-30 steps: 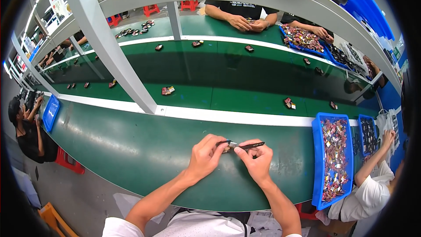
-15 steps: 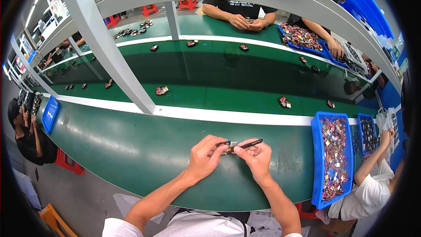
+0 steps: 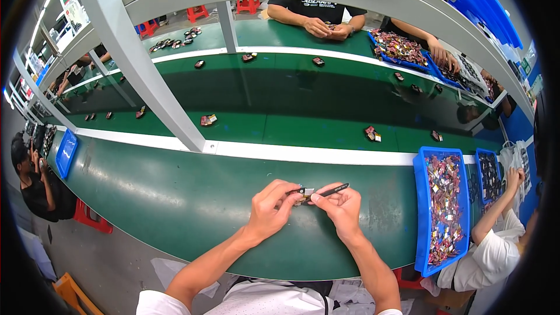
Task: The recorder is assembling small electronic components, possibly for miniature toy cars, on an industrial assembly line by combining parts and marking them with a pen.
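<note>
My left hand (image 3: 269,205) pinches a small assembly (image 3: 304,192) with a black casing and a silvery block, low over the green bench in front of me. My right hand (image 3: 343,210) is closed round black tweezers (image 3: 336,189), their broad back end sticking out to the upper right. Their tips are hidden between my fingers, at the assembly. Both hands nearly meet, thumbs close together. To the right of them stands a long blue tray (image 3: 419,216) heaped with small red, silver and yellow parts (image 3: 446,204).
A dark green conveyor belt (image 3: 291,128) beyond the white rail (image 3: 303,154) carries scattered assemblies. A grey post (image 3: 137,64) rises at the left. Co-workers sit opposite, at the far left and at the right by another blue tray (image 3: 479,178). An overhead beam crosses above.
The assemblies on the belt have shifted slightly to the left. My hands stay almost where they were, still holding the assembly and the tweezers.
</note>
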A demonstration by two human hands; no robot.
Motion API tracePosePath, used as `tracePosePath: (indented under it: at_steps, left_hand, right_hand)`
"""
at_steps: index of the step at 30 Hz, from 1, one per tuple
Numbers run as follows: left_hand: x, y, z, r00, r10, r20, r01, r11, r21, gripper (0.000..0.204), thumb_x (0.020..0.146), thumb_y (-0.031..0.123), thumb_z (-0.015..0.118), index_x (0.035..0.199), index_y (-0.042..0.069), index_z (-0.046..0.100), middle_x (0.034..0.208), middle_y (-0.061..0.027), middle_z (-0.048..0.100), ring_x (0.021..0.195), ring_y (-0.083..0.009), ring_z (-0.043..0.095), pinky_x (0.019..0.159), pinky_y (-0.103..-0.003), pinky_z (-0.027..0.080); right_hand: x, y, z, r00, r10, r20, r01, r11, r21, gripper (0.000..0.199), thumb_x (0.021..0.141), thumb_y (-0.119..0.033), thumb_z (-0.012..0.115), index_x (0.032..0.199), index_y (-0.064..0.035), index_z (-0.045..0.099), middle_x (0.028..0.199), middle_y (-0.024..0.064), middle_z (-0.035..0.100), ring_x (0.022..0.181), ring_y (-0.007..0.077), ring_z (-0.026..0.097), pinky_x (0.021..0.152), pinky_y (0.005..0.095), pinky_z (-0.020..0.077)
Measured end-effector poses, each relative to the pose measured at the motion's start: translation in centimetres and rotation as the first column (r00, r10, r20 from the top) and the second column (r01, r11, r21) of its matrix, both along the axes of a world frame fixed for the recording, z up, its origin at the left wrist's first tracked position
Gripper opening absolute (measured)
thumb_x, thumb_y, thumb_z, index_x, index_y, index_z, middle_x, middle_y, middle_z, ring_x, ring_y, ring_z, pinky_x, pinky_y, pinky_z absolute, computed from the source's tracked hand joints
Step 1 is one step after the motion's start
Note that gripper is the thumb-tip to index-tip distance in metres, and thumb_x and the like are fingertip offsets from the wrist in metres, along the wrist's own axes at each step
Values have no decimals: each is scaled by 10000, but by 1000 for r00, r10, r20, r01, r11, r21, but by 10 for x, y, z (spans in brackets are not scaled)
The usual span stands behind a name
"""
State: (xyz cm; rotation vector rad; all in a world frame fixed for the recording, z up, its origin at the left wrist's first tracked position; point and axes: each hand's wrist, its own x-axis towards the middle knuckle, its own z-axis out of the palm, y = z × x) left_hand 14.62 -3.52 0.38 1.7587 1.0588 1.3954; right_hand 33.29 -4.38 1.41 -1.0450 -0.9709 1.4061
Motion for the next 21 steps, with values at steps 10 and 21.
tracePosePath:
  at_steps: [10, 21]
  left_hand:
    - [-6, 5, -1, 897, -111, 428, 326, 820, -470, 192, 998, 83, 640, 1116, -67, 658, 892, -116, 691, 622, -137, 666, 454, -243, 504]
    - [-8, 10, -2, 861, -128, 493, 398, 773, -495, 247, 1009, 94, 628, 1187, -75, 660, 870, -140, 710, 617, -152, 673, 495, -247, 541]
  right_hand:
    - [3, -4, -7, 997, -69, 25, 64, 985, 158, 127, 854, 64, 756, 938, 40, 664, 824, 91, 720, 715, 98, 698, 525, 174, 430]
    - [1, -7, -7, 898, -283, 336, 88, 865, 494, 121, 784, 13, 839, 861, -22, 752, 700, 12, 704, 460, -5, 403, 428, 203, 269]
